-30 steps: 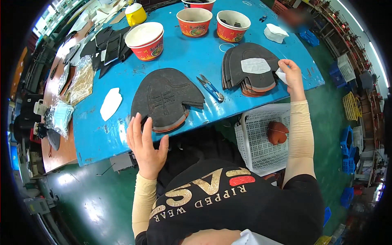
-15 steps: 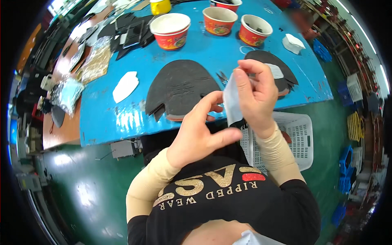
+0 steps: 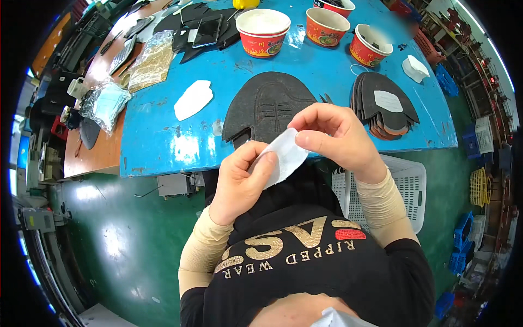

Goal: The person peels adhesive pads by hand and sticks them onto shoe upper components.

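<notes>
A pale, thin fabric-like piece (image 3: 287, 157) with a rounded edge is stretched between my two hands, above the near edge of the table. My left hand (image 3: 239, 182) pinches its left end between thumb and fingers. At the upper right end, the thumb and forefinger of my right hand (image 3: 340, 136) grip it. Just beyond my hands lies a rounded black sheet piece (image 3: 267, 101) with a notched lower edge and pressed-in lines. A stack of similar black pieces (image 3: 376, 90) sits to the right, with a white patch (image 3: 388, 101) on top.
On the blue table (image 3: 155, 128) are a white cut piece (image 3: 193, 100), a small white stack (image 3: 415, 69) and red paper bowls (image 3: 262, 43). Dark pointed tool tips (image 3: 326, 98) show behind my right hand. A phone (image 3: 208, 30) lies far left. A white plastic basket (image 3: 418, 191) stands below right.
My left hand has gone from spread and free to pinching the pale piece. My right hand has lowered, and the piece now spans both hands. The view has shifted slightly.
</notes>
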The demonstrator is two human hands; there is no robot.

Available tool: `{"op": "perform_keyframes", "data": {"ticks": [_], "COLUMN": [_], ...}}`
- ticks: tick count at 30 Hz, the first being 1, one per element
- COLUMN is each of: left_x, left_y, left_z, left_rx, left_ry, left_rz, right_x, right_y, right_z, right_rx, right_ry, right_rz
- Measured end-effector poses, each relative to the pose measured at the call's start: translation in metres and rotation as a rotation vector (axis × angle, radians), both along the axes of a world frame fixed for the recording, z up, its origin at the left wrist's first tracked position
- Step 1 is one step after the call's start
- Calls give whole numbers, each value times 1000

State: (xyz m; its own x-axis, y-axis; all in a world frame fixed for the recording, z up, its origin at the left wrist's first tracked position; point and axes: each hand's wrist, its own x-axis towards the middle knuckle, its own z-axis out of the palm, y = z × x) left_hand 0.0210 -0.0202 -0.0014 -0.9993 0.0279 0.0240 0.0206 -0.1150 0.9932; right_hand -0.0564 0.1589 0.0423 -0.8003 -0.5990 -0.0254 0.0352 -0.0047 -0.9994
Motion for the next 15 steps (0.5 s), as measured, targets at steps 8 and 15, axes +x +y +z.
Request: {"op": "perform_keyframes", "data": {"ticks": [8, 15], "left_x": [-11, -10], "left_y": [5, 19], "left_z": [-7, 0], "left_rx": [-594, -700], "left_ry": [557, 769], "left_rz": [362, 309], "right_x": [-3, 19], "right_y": [-2, -17], "right_z": [-16, -24], "right_rx": [-14, -206], "right_ry": [-54, -74], "right_rz": [-87, -199]}}
